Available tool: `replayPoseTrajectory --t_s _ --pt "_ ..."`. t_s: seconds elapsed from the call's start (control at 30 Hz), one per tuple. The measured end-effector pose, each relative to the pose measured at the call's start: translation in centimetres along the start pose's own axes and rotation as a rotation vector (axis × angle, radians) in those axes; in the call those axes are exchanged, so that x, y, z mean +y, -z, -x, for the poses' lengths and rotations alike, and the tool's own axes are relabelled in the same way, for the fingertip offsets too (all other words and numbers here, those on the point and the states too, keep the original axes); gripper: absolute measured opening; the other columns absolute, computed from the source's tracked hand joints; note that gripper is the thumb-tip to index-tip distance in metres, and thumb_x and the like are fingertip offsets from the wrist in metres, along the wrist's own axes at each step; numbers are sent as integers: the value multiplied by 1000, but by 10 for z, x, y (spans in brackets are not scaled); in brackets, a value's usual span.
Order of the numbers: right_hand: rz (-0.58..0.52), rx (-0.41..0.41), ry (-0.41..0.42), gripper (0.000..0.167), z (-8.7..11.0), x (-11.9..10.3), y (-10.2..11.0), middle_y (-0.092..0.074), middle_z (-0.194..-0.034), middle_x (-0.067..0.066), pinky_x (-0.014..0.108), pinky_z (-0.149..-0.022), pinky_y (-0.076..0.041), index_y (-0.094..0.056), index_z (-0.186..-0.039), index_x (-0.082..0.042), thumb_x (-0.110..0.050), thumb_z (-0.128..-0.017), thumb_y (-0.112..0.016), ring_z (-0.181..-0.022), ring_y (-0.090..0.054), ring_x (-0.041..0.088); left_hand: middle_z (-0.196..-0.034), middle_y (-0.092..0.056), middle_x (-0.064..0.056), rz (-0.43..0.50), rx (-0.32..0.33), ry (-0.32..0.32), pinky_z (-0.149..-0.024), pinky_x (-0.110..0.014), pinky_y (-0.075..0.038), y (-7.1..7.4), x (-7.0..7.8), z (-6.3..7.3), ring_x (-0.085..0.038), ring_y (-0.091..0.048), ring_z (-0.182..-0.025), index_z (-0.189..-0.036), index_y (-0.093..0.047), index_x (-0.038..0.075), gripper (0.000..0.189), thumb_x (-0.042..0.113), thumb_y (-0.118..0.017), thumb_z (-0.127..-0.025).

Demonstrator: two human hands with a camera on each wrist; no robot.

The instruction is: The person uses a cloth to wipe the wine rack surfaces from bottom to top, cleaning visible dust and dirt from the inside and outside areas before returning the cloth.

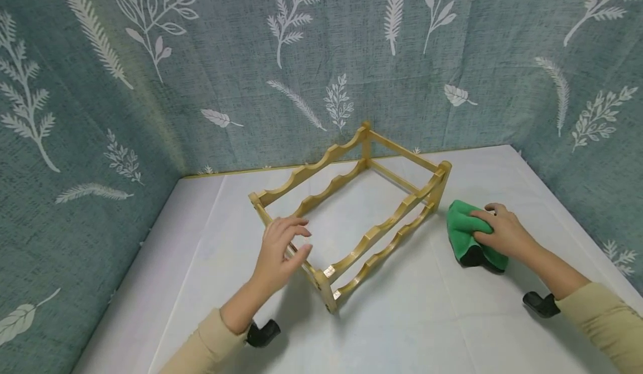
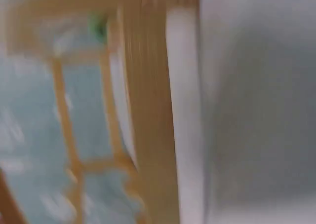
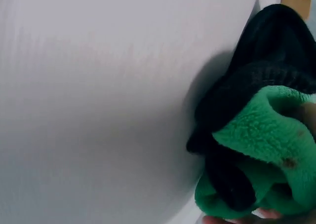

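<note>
My right hand point(image 1: 504, 231) grips a crumpled green cloth point(image 1: 462, 226) at the right side of the table. Close up in the right wrist view, the cloth point(image 3: 266, 130) has a fuzzy green side and dark black parts. My left hand point(image 1: 281, 248) is over the near left end of a wooden rack point(image 1: 374, 234), its fingers bent loosely and its thumb apart from them. The rack has wavy notched rails and stands at an angle on the table. In the blurred left wrist view, a wooden bar point(image 2: 148, 110) of the rack passes close by; the hand itself is out of that picture.
A white cloth covers the table point(image 1: 402, 329). Patterned blue-green fabric point(image 1: 326, 56) walls in the back and both sides, close behind the rack's far corner. Black wrist mounts point(image 1: 263, 334) hang below both sleeves.
</note>
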State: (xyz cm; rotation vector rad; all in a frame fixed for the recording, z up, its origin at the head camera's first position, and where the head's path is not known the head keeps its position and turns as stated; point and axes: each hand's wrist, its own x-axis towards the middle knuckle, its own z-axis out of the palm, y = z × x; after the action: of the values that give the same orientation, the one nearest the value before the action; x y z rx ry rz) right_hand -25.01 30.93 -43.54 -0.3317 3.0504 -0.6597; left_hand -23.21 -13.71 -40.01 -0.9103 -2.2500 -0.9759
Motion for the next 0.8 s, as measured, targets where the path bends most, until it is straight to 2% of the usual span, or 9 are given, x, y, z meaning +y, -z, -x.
replayPoseTrajectory --t_s 0.07,0.17,0.27,0.33,0.4,0.5,0.63,0.8 --pt "-33 -37 -32 59 1 -1 -1 -28 -128 43 65 -78 -37 -43 -127 10 -32 -88 -59 -108 -35 61 -130 -48 -17 -22 -74 123 -99 -64 -21 0 24 14 -39 -36 -123 -104 -58 7 41 44 -46 -92" --pt "-70 -86 -66 78 1 -2 -3 -22 -133 43 68 -81 -35 -35 -132 11 -46 -85 -60 -112 -32 61 -148 -20 -20 -58 -177 319 -97 -70 -17 -1 51 29 -45 -12 -134 -120 -48 8 50 48 -49 -90" --pt "-80 -103 -53 86 0 -3 -5 -23 -132 42 66 -80 -37 -33 -133 11 -46 -78 -67 -111 -34 59 -151 2 -23 -66 -231 478 -97 -71 -16 -4 62 36 -47 1 -136 -128 -41 10 58 47 -57 -86" --pt "-84 -99 -35 87 -1 -4 -6 -25 -131 41 65 -80 -37 -33 -132 10 -44 -76 -71 -111 -36 57 -150 8 -24 -48 -233 541 -96 -70 -17 -6 64 38 -47 3 -135 -130 -39 11 61 45 -61 -84" --pt "-92 -92 -18 84 -2 -4 -7 -28 -130 39 65 -81 -37 -34 -132 9 -40 -76 -72 -111 -36 56 -149 10 -26 -31 -216 561 -96 -70 -18 -7 64 39 -46 3 -136 -131 -39 11 63 44 -63 -82" --pt "-88 -78 -3 78 -1 -3 -8 -32 -129 38 65 -82 -36 -35 -132 7 -34 -77 -71 -112 -36 55 -149 6 -26 -14 -180 559 -95 -71 -19 -8 60 39 -47 0 -135 -129 -42 12 62 43 -65 -81" --pt "-61 -64 -4 70 0 -3 -9 -36 -127 37 63 -80 -39 -37 -132 5 -27 -78 -69 -110 -40 53 -149 0 -28 -13 -153 520 -93 -71 -23 -7 49 35 -48 -8 -135 -123 -46 13 54 38 -67 -80" --pt "-39 -52 0 66 0 -4 -9 -42 -122 37 59 -76 -42 -39 -131 4 -22 -78 -68 -106 -45 50 -149 -4 -29 16 -134 459 -92 -70 -27 -4 26 28 -47 -15 -134 -115 -50 13 45 28 -69 -78"
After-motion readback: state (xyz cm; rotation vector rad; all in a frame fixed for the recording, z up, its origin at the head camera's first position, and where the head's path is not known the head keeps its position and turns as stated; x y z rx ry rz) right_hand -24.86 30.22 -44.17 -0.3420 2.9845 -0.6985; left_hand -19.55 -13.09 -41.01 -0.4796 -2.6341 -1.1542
